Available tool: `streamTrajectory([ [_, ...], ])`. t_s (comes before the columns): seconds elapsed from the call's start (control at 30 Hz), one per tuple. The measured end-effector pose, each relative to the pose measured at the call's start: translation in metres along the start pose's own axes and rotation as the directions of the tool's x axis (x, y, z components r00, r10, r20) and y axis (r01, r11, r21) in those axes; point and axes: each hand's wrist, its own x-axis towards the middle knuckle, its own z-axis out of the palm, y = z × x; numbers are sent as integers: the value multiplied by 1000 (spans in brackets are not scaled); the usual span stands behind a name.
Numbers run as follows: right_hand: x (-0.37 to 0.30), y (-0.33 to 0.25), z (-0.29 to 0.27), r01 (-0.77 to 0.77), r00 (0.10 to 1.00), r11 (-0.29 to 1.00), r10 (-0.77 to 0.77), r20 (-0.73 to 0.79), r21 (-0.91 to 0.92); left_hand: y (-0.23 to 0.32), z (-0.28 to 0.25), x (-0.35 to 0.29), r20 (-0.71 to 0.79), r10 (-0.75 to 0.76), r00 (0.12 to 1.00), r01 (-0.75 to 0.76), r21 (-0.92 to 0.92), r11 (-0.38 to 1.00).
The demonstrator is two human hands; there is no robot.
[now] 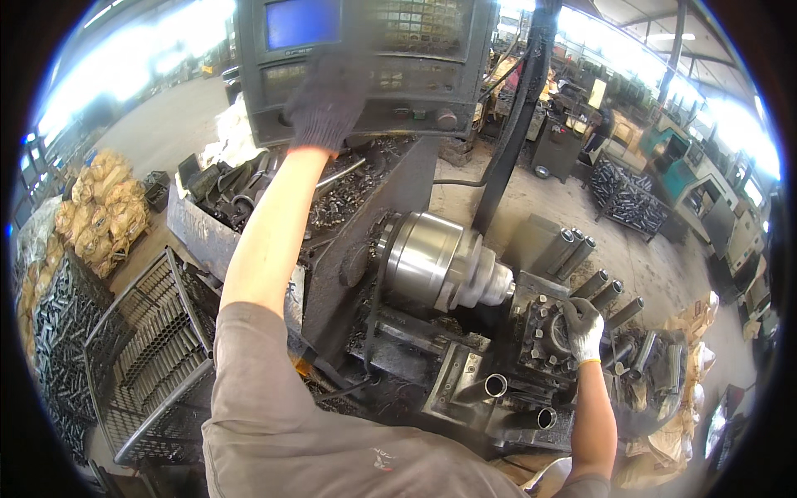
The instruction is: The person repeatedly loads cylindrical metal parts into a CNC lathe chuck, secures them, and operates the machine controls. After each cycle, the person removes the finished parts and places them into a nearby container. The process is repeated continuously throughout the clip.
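My left hand (pixel 330 98), in a dark knit glove, reaches up in front of the control panel (pixel 415 83) with its blue screen. Motion blurs its fingers against the keys. Below it, the steel chuck (pixel 425 253) of a lathe holds a stepped metal part (pixel 491 284), smeared as if spinning. My right hand (pixel 584 325), gloved in white with grey fingertips, rests at the right side of the bolted tool post (pixel 544 328). Its fingers curl in, and what they hold, if anything, is hidden. Several metal tubes (pixel 610 292) stand tilted beside that hand.
Two open tubes (pixel 496 385) stick up from the carriage near me. Metal chips (pixel 336 203) cover the tray left of the chuck. A wire crate (pixel 149 357) of rods stands at left; a dark post (pixel 516 116) rises behind the machine. Full sacks (pixel 104 207) lie far left.
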Motion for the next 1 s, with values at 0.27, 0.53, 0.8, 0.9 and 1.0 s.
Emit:
streamTrajectory([
  [0.27,2,5,2,0,1000,999,1,15,-35,-82,21,1,93,-179,979,171,95,981],
  [0.53,3,7,2,-40,999,998,41,19,-43,-27,-3,-105,-157,173,972,-214,-306,928],
  [0.8,-1,-7,-4,67,998,997,-67,-4,-37,-120,-15,-522,944,-255,207,850,-44,526],
  [0.9,-2,-6,-3,115,993,989,-117,-20,-93,-209,-13,-577,298,-591,750,482,366,796],
  [1.0,-2,-4,-1,98,995,993,-99,-15,-66,-267,-19,-587,83,-585,807,589,-176,789],
])
